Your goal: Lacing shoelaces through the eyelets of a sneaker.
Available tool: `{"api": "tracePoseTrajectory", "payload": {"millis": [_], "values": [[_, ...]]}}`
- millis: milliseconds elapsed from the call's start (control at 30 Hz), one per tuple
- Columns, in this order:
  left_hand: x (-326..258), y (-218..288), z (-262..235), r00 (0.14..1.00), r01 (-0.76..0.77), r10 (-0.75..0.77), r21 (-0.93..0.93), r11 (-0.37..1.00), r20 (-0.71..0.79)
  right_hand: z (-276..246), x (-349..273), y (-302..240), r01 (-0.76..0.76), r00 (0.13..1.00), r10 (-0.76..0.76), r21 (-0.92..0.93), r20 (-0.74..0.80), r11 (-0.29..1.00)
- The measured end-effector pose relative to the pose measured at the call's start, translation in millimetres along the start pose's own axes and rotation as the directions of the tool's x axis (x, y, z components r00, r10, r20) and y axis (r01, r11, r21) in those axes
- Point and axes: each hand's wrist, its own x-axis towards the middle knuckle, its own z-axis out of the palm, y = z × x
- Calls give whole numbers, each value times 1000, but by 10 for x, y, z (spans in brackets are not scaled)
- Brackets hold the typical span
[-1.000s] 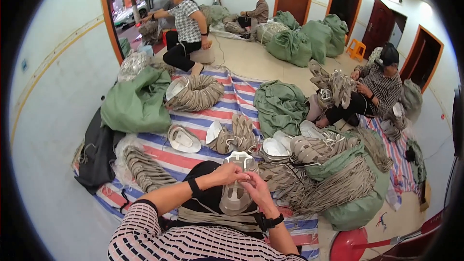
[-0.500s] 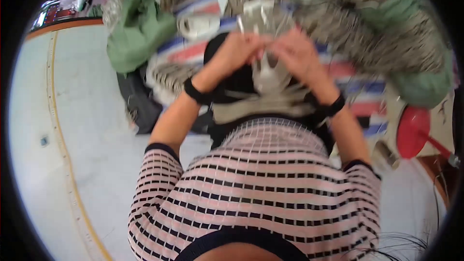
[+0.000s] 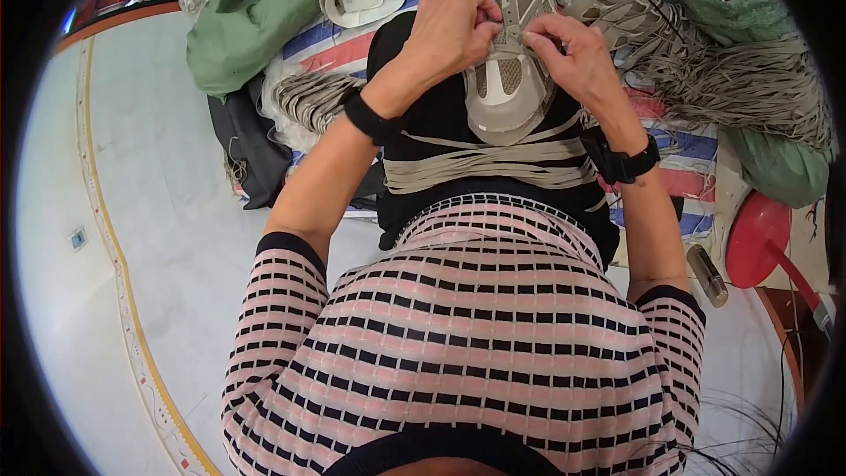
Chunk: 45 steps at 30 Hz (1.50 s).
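Observation:
A grey-beige sneaker upper [image 3: 511, 113] rests on my black-clad lap, toe toward me. Above its lace area my left hand [image 3: 451, 28] is closed in a pinch at the left eyelet edge. Opposite it, my right hand [image 3: 577, 57] pinches with thumb and forefinger by the right eyelet row. Both seem to grip a thin beige shoelace, mostly hidden by the fingers. Across my thighs lies a bundle of loose beige shoelaces [image 3: 489, 166].
Striped woven sheeting [image 3: 339, 53] spreads ahead, holding a white shoe-shaped piece [image 3: 361, 3], stacked uppers [image 3: 313, 97] and a large heap of laces [image 3: 749, 79]. A green sack [image 3: 251, 26] lies left. To the right are a red round stool-like object [image 3: 756, 238] and a small cylinder [image 3: 707, 275].
My hands have drawn apart from close together over the upper, the right one moving right. The upper and my hands sit slightly higher in view, and the picture is sharper.

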Motion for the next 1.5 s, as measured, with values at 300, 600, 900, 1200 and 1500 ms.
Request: {"api": "tracePoseTrajectory", "payload": {"millis": [300,600,900,1200,1500], "values": [[-33,1,7,986,-125,113,99,987,126,0,-137,-72,116,993,-117,-83,-9,990],[-105,14,15,977,-193,192,10,981,91,33,-259,-140,54,998,-59,-135,-33,989],[-137,6,247,986,-165,163,94,982,36,163,-185,-257,133,975,-180,-303,-133,944],[-160,9,249,976,-210,209,16,977,61,-136,-30,-317,258,959,-167,-467,228,846],[-177,-25,234,932,-360,362,-62,931,19,-283,167,-334,379,902,-252,-363,350,851]]}}
